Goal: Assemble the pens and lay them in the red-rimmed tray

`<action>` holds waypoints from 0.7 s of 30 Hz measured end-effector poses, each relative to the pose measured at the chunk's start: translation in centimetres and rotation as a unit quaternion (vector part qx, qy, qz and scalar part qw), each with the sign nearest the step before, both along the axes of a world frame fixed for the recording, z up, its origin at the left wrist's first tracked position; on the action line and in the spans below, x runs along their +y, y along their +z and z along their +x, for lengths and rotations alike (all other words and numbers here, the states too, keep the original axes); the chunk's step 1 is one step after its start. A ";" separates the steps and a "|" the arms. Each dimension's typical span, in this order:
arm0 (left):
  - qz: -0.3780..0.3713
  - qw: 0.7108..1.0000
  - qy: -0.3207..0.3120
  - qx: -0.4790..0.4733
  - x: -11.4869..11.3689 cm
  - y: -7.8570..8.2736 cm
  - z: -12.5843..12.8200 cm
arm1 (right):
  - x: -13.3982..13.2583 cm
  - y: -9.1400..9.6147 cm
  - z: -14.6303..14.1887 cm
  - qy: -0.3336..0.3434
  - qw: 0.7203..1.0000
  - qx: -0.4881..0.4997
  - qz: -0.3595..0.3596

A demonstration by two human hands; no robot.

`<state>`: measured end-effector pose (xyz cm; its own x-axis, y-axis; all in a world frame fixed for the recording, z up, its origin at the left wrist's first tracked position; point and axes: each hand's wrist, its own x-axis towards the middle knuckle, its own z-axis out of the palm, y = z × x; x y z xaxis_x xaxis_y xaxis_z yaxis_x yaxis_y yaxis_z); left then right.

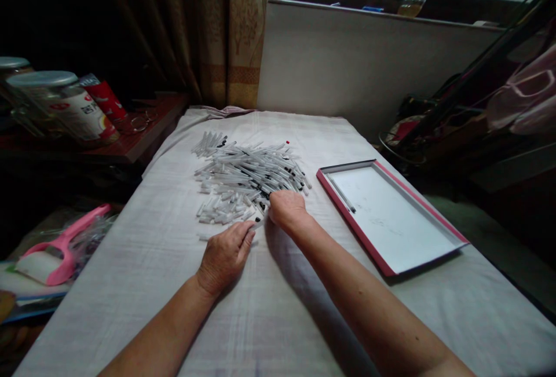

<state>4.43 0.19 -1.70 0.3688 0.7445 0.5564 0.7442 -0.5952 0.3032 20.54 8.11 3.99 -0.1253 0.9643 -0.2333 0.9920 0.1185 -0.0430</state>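
A heap of clear pen barrels (243, 163) with some black parts lies on the cloth-covered table. In front of it is a looser pile of short translucent pen caps (226, 206). My left hand (226, 252) is closed, thumb against fingers, on a pen (259, 224) whose clear body and black end poke out toward the right. At the near right edge of the heap, my right hand (286, 209) has its fingers curled together; what they hold, if anything, is hidden. A shallow pink-edged box lid (386, 215) rests to the right, with a couple of pens (341, 193) along its left side.
A small red piece (287, 142) sits behind the heap. On a side table (143, 139) at left stand glass jars (65, 108) and a red can (104, 98). A pink-handled tool (65, 246) lies low at left. A curtain (230, 29) and wall bound the far side.
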 end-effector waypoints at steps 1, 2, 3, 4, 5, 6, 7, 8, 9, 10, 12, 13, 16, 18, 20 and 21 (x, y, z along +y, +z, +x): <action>-0.003 1.000 0.000 0.001 0.0 0.0 0.0 | -0.1 0.0 0.2 -0.006 1.000 -0.003 0.006; -0.006 1.000 -0.001 0.001 0.0 -0.1 0.0 | -0.3 0.1 0.5 -0.012 1.000 -0.005 0.012; -0.008 1.000 -0.001 0.001 0.0 -0.1 0.0 | -0.6 0.2 0.9 -0.017 1.000 -0.005 0.021; -0.011 1.000 -0.002 0.001 0.0 -0.1 0.0 | -1.0 0.4 1.4 -0.022 0.999 0.000 0.033; -0.012 1.000 -0.004 0.001 0.0 -0.1 0.0 | -1.4 0.5 1.9 -0.027 0.998 0.008 0.047; -0.012 1.000 -0.005 0.000 0.0 -0.1 0.0 | -1.9 0.6 2.6 -0.035 0.997 0.020 0.063; -0.013 1.000 -0.004 -0.001 0.0 -0.1 0.0 | -2.3 0.6 3.4 -0.046 0.995 0.034 0.079; -0.014 1.000 -0.002 -0.004 0.0 -0.1 0.0 | -2.8 0.5 4.2 -0.060 0.992 0.054 0.098; -0.013 1.000 0.001 -0.007 0.0 -0.1 0.0 | -3.2 0.3 5.1 -0.078 0.986 0.084 0.119; -0.011 1.000 0.004 -0.013 0.0 -0.1 0.0 | -3.5 0.0 6.0 -0.097 0.976 0.129 0.146; -0.003 1.000 0.007 -0.024 0.1 0.0 0.0 | -4.1 -0.9 7.7 -0.137 0.929 0.274 0.208; 0.004 1.000 0.007 -0.029 0.1 0.0 0.0 | -4.3 -1.4 8.3 -0.157 0.889 0.361 0.234; 0.022 0.999 0.002 -0.040 0.2 0.0 -0.1 | -5.0 -2.5 9.4 -0.217 0.748 0.570 0.262; 0.024 0.999 0.002 -0.044 0.2 0.0 -0.1 | -5.4 -2.6 9.4 -0.239 0.681 0.642 0.258; 0.018 0.999 0.000 -0.043 0.3 -0.1 -0.1 | -5.8 -2.4 9.1 -0.234 0.642 0.681 0.264; 0.015 0.999 0.000 -0.042 0.3 -0.1 -0.1 | -5.9 -2.2 8.9 -0.226 0.630 0.692 0.269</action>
<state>4.31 0.44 -1.84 0.3211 0.7274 0.6065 0.7167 -0.6052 0.3464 29.39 2.18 1.82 0.4672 0.8669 0.1740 -0.0150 0.2046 -0.9787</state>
